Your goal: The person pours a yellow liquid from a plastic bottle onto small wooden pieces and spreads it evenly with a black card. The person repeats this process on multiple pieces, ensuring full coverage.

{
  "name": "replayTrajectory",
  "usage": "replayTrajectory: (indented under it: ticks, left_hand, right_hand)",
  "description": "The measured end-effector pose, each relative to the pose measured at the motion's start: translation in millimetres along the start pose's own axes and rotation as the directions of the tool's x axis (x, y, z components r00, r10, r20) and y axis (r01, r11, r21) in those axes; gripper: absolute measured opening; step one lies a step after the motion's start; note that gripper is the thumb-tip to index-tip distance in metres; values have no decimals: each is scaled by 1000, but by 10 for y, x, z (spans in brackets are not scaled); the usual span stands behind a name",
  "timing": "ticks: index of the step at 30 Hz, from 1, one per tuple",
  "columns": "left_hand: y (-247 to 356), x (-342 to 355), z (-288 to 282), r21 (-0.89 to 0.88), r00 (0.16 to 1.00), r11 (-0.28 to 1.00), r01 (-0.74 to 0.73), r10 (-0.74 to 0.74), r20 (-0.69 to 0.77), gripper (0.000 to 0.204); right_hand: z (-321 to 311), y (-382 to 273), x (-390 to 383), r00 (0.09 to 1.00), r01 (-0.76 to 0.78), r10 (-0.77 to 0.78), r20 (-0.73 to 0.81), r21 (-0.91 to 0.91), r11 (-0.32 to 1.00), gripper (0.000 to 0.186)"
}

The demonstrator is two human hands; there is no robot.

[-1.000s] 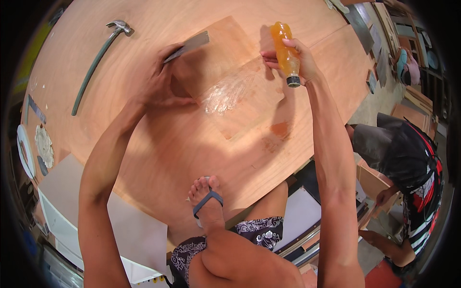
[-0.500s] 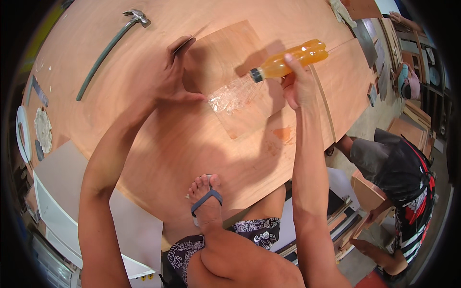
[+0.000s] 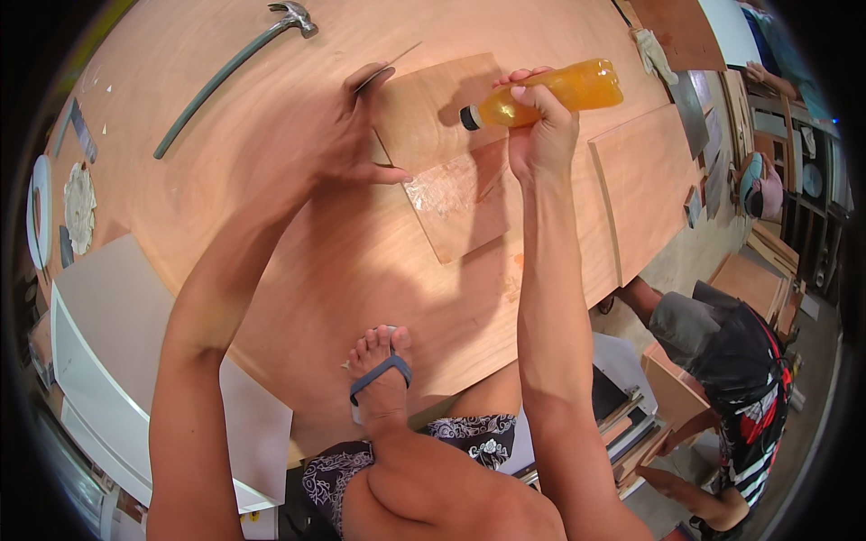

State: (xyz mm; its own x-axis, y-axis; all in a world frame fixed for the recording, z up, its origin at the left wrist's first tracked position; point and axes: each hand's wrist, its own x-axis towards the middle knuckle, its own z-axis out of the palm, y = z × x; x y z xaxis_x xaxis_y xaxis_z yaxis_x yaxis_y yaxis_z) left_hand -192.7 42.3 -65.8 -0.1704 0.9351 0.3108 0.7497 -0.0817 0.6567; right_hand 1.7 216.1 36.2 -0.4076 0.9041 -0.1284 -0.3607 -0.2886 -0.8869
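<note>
Bottle (image 3: pixel 582 88) of clear, smooth plastic, full of orange stuff, is in the upper middle of the frame, on its side, with its black cap (image 3: pixel 469 118) pointing left. The right hand (image 3: pixel 546 122) grips it, fingers wrapped round and thumb on top. The left hand (image 3: pixel 347 149) pinches a thin, flat blade (image 3: pixel 402 54) in its upper fingers, while its thumb sticks out to the edge of the board (image 3: pixel 465 225).

This board is a flat piece of wood with four sides and fine lines. A wet, shiny, streaky patch (image 3: pixel 442 191) is on its middle. Under it is a big, smooth wood sheet (image 3: pixel 316 298). The hammer (image 3: pixel 244 79) in the upper left has a shiny metal head and a long grey-green handle that looks bent. A crumpled pale cloth (image 3: pixel 79 207) is at the left.

The blade shows nearly edge-on, so its shape is hard to make out. The right hand hides part of the bottle, and dark shade covers much of the left hand. A worker (image 3: pixel 735 361) at the lower right is partly cut off by the dark rim.
</note>
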Motion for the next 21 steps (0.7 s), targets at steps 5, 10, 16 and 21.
replayTrajectory:
  ticks: [5,10,16,21]
  left_hand:
    - [-65,27,80,-106,996,994,29,-37,-76,146]
    - [-104,15,82,-127,990,992,-9,-8,-138,143]
    - [-91,11,96,-158,985,987,-14,-13,-171,141]
    - [-109,12,100,-152,983,987,-46,17,-185,139]
  right_hand:
    - [260,248,157,992,27,-14,-123,105,994,11]
    - [456,523,170,988,121,-116,-104,49,991,16]
    - [526,580,135,981,196,-194,26,-130,972,20]
    - [585,589,106,980,195,-189,63,-97,976,21]
